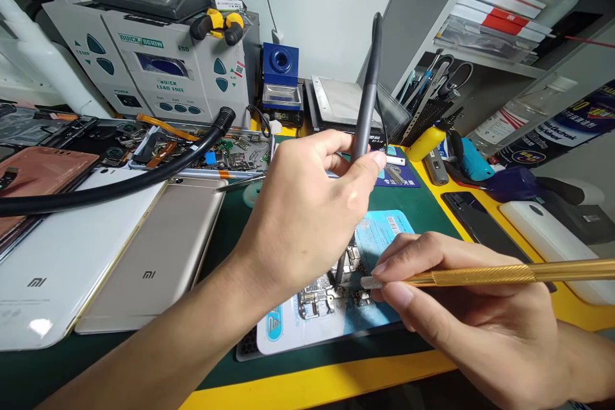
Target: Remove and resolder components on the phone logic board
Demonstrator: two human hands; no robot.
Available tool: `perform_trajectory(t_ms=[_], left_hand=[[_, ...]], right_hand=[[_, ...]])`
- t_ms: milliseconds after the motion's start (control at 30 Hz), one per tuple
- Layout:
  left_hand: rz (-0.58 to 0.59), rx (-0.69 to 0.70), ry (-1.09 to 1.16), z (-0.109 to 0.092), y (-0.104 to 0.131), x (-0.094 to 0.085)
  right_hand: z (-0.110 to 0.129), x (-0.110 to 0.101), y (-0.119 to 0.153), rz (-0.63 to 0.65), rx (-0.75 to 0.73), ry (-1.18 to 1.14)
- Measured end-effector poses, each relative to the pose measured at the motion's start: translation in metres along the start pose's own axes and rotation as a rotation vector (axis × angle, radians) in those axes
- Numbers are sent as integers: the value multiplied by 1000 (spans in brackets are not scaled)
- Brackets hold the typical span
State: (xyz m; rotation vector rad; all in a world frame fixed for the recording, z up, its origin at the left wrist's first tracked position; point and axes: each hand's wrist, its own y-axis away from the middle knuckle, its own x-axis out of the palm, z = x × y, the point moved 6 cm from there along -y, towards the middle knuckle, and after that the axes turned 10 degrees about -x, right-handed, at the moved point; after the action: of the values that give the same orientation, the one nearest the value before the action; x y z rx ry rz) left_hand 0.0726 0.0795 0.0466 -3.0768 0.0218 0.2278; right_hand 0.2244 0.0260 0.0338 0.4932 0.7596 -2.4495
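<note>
My left hand (312,205) is closed round a dark grey pen-shaped tool (366,102) with a cable at its upper end. Its dark tip points down at a small circuit board (317,298). From the right, my right hand (461,307) pinches a gold-handled knife (485,274) with a thin blade. Blade and dark tip meet, or nearly so, over the board; whether they touch I cannot tell. Under the board lies a light blue and white pad (384,227), partly hidden by both hands.
Two phone backs (148,256) lie at the left under a thick black hose (110,195). Behind stands a grey hot-air station (158,70). A blue soldering stand (281,67) is at the back. On the right are a black phone (480,218), a yellow bottle (429,141) and a white case (552,246).
</note>
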Motion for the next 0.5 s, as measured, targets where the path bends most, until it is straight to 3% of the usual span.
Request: perform_trajectory(t_ms=[500], left_hand=[[-6, 15, -1, 1, -1, 3]], right_hand=[[3, 0, -1, 1, -28, 21]])
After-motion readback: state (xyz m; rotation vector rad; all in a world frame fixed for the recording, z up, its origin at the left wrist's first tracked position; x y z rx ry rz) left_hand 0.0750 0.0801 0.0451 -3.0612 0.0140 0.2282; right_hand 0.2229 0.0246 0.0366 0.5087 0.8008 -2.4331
